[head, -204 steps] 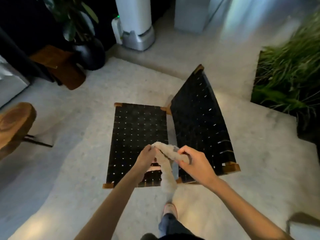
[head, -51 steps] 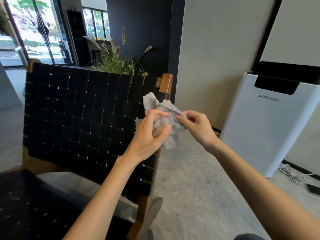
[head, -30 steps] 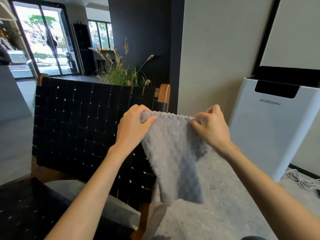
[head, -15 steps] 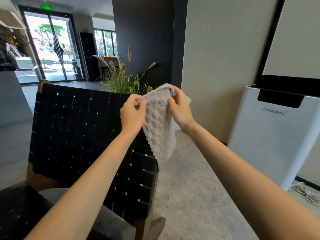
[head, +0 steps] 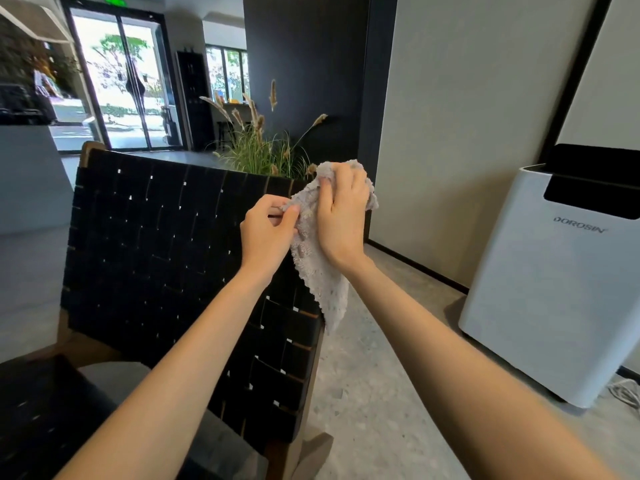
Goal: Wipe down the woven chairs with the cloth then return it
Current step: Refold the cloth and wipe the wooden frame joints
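Held up off the chair half a second ago, the grey cloth (head: 320, 271) has come down onto the top right corner of the woven chair's backrest (head: 166, 237), so I'd say wiping starts here. Its upper part is bunched under the right hand (head: 341, 216), whose fingers (head: 332, 178) curl over it at the corner. The left hand (head: 268, 233) pinches its left edge between thumb and forefinger. A loose tail hangs down the backrest's right edge. Dried grasses (head: 263, 147) stand behind, a white air purifier (head: 554, 289) off right.

Speckled floor (head: 381, 410), woven chair (head: 156, 237), perhaps a purifier (head: 554, 289)
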The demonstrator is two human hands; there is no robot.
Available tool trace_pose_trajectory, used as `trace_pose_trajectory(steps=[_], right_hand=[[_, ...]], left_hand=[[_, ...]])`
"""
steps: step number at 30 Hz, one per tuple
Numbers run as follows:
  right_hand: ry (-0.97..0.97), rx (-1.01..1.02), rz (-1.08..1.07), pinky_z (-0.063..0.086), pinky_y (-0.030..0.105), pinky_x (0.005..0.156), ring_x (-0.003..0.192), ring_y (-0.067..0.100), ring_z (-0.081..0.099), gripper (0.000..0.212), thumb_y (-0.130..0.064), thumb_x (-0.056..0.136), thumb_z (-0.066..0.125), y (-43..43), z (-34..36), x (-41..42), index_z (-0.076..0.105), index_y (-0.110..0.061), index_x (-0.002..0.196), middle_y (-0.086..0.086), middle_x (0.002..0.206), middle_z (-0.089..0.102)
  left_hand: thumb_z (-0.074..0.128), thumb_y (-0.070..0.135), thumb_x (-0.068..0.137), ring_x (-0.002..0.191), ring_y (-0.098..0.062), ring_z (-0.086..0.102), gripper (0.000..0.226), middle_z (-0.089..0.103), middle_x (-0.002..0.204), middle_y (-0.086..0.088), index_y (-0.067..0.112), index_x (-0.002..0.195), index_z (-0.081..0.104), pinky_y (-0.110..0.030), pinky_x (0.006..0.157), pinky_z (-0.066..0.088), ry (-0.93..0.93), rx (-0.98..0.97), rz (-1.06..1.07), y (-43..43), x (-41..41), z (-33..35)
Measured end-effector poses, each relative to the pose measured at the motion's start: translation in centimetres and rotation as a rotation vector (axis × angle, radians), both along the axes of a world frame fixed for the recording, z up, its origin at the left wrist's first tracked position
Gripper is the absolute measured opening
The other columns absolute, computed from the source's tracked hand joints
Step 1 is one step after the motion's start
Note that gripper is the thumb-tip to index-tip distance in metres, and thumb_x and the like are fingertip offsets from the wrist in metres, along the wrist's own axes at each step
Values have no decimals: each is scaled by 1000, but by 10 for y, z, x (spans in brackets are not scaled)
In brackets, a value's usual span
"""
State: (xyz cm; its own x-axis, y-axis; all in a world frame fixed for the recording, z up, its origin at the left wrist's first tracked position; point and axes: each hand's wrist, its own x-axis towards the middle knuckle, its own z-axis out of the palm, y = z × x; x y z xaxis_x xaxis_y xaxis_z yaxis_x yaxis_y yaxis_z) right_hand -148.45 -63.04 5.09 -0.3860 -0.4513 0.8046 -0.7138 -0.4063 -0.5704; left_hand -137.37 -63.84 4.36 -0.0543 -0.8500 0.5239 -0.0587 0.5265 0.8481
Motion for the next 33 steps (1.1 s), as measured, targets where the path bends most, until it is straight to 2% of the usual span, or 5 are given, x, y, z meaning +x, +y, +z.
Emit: trace_pose_trajectory(steps=[5,12,17,24,33], right_hand=[[293,59,30,32,29,77,92,21,36,6,-15,90,50,8,11,-17,48,-10,88,-2,91,45],[-191,62,79,50,33,73,76,11,55,15,-27,91,58,0,24,-1,48,-21,81,-6,79,55],[-255,100,-21,50,41,87,94,16,55,19,-38,99,43,-3,15,9,48,-21,104,0,105,55],[-141,6,-59,24,9,85,110,1,27,46,-37,100,35,8,-25,8,28,-32,146,-3,140,39],[-219,32,44,24,-6,88,112,-30,29,62,-53,97,20,25,-113,21,22,-23,151,-36,122,39]], left_hand=[[60,17,92,70,-2,66,6,64,89,4,15,97,62,-15,66,54,13,2,-26,5,4,-11],[58,17,94,60,3,62,5,62,83,4,22,93,59,-9,58,49,-2,-21,4,8,-1,-2],[57,19,94,75,-10,64,4,62,86,3,20,97,57,-23,68,56,-21,-17,27,6,-5,-1],[53,17,96,78,8,57,5,61,88,10,19,99,56,-6,69,44,-118,-113,18,15,1,-30],[48,12,97,83,-4,58,11,61,94,3,18,99,57,-11,70,44,-184,-208,-1,34,8,-70]])
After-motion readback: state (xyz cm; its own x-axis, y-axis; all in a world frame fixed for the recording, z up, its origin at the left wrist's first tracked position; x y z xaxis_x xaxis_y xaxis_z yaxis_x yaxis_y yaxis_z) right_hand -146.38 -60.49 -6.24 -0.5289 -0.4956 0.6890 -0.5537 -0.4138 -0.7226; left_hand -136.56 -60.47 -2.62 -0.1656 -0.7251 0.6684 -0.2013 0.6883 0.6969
